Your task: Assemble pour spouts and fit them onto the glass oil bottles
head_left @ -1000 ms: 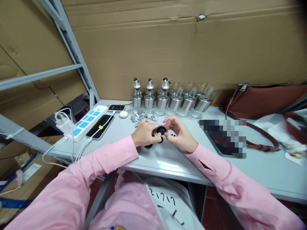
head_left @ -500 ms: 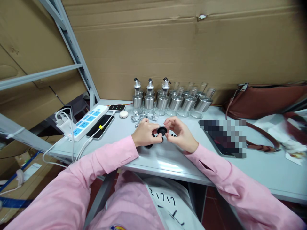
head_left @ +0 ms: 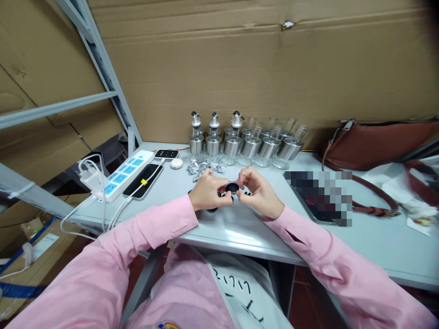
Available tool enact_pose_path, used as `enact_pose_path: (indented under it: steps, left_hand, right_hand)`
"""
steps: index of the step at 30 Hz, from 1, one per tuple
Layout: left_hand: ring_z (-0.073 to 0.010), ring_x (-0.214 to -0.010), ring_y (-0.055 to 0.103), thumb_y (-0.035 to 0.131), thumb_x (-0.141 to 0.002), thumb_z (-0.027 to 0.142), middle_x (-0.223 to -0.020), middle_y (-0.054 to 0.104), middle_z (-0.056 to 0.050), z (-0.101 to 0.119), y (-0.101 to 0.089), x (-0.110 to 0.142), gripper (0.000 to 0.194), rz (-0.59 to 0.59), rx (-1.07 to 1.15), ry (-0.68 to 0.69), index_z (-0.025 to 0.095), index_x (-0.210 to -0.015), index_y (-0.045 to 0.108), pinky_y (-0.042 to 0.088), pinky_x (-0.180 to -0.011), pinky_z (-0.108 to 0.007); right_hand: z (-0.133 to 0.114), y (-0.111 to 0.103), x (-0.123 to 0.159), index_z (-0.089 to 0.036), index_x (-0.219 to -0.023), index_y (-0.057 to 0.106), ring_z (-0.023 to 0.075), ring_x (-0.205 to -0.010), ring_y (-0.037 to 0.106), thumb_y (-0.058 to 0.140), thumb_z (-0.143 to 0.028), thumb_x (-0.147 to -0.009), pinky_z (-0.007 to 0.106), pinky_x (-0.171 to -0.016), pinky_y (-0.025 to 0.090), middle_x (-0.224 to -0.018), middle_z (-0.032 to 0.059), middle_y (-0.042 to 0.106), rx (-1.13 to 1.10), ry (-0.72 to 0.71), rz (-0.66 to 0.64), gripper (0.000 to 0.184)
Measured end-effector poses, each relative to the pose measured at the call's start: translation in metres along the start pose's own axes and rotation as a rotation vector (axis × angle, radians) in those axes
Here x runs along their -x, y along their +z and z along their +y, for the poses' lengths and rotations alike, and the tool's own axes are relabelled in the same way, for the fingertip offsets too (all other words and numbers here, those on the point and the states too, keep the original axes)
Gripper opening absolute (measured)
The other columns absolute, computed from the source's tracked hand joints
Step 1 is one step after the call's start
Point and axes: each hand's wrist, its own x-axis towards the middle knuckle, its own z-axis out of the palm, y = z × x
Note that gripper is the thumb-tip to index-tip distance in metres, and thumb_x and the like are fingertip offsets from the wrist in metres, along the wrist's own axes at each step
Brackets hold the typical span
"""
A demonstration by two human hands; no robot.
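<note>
Between my hands is a round black ribbed bottle stopper point(head_left: 232, 187) with a silver rim, its ribbed side turned toward me. My left hand point(head_left: 210, 191) grips its left side between thumb and fingers. On the right, the bent fingers and thumb of my right hand point(head_left: 258, 192) close on the stopper's edge; the exact contact is hard to make out. Small black parts point(head_left: 212, 209) lie on the table under my hands, partly hidden. Just beyond, several silver spout pieces point(head_left: 205, 168) are heaped together.
Behind stand several steel-and-glass bottles point(head_left: 251, 147), three fitted with pour spouts point(head_left: 214, 120). Left are a power strip point(head_left: 127, 173), a cabled phone point(head_left: 143, 182) and a round white case point(head_left: 176, 163). A partly pixelated dark device point(head_left: 312, 196) and brown bag point(head_left: 380, 141) lie right.
The stopper has tilted slightly, so more of its ribbed side shows. My right fingers have shifted a little around its edge; my left hand has barely moved.
</note>
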Motion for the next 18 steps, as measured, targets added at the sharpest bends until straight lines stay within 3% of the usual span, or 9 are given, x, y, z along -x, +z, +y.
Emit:
enact_pose_path:
  steps: [13, 18]
  left_hand:
    - [-0.0088, -0.048, 0.034, 0.046, -0.069, 0.031, -0.047, 0.047, 0.006, -0.0008, 0.0019, 0.0006, 0.021, 0.031, 0.018, 0.014, 0.018, -0.054, 0.039, 0.032, -0.078, -0.034]
    - [-0.0095, -0.05, 0.038, 0.045, -0.072, 0.032, -0.052, 0.048, 0.005, -0.005, 0.0046, 0.0005, 0.02, 0.116, 0.007, 0.047, 0.018, -0.059, 0.04, 0.032, -0.076, -0.033]
  right_hand:
    - [0.002, -0.001, 0.0023, -0.023, -0.073, 0.034, 0.01, -0.063, 0.039, 0.06, -0.01, -0.064, 0.025, -0.062, 0.036, -0.069, -0.0058, 0.038, -0.009, -0.007, -0.003, 0.03]
    - [0.0081, -0.0056, -0.0016, -0.024, -0.083, 0.04, 0.0091, -0.063, 0.043, 0.064, -0.01, -0.065, 0.024, -0.063, 0.038, -0.072, -0.0058, 0.045, -0.097, -0.007, 0.009, 0.034]
